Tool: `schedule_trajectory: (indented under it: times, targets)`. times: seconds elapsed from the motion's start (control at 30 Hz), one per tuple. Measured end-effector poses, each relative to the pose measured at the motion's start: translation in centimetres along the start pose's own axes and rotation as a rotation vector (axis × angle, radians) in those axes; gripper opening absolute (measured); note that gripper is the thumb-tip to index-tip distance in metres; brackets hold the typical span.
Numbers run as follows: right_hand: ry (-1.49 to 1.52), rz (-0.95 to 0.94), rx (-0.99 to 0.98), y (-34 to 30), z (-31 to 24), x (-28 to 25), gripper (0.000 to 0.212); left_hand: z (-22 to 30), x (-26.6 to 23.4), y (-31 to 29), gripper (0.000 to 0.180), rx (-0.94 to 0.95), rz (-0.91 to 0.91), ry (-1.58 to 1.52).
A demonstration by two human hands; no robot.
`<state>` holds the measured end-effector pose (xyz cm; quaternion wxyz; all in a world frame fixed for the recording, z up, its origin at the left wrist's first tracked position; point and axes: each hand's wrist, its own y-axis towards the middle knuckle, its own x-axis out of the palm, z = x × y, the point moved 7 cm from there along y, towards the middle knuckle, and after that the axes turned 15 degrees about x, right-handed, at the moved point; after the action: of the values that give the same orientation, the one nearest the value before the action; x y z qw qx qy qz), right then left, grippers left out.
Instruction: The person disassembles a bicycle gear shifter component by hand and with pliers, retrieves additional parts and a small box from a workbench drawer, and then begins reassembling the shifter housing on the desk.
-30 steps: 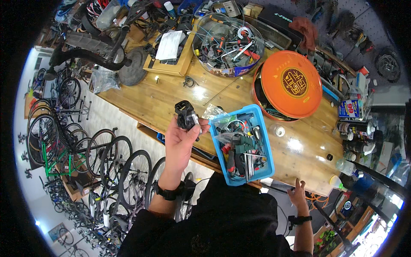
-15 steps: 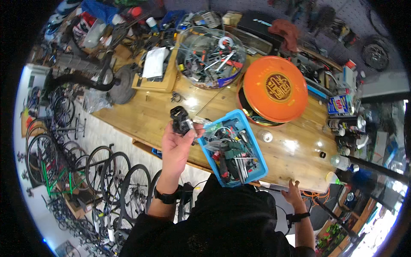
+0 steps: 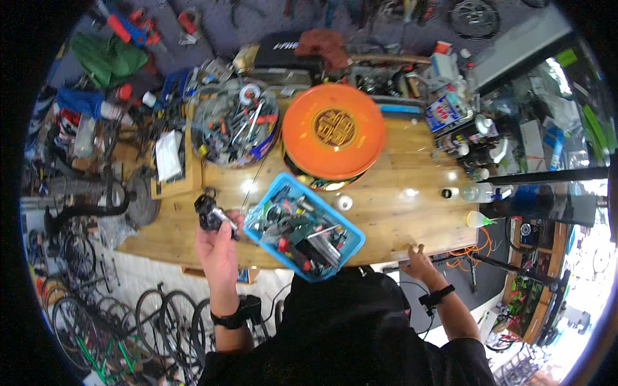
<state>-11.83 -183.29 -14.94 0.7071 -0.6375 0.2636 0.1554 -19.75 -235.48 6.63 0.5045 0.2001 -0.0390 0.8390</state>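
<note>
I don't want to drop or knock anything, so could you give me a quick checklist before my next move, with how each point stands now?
1. Left grip secured around the black part: ok, thumb and fingers close on it.
2. Right grip free: ok, nothing shows in it.
3. Black part clear of the blue bin: cannot tell; they look close together in this one view.
4. Blue bin well back from the front edge of the wooden bench: not ok, its near corner reaches that edge.
5. Room inside the bin: not ok, tools crowd it.
</note>
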Motion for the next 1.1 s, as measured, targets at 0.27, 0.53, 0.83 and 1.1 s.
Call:
schedule_trajectory:
  times: [0.27, 0.53, 0.83, 1.1]
  targets:
    - [0.079, 0.068, -0.014, -2.2, -1.0, -1.5, 0.092, 0.4, 2.7, 0.3, 0.032, 0.015, -0.057, 0.019]
    - [0.228, 0.128, -0.246, 0.3, -0.2, 0.7, 0.077, 2.4, 4.0, -2.2, 0.029, 0.031, -0.028, 0.073]
    - [-0.226, 0.047, -0.351, 2.2, -2.0, 2.6, 0.066, 5.4, 5.3, -6.9, 0.027, 0.116, 0.022, 0.109]
    - [-0.103, -0.027, -0.604, 3.3, -2.8, 2.0, 0.071, 9.4, 3.5, -13.8, 0.025, 0.22, 0.161, 0.205]
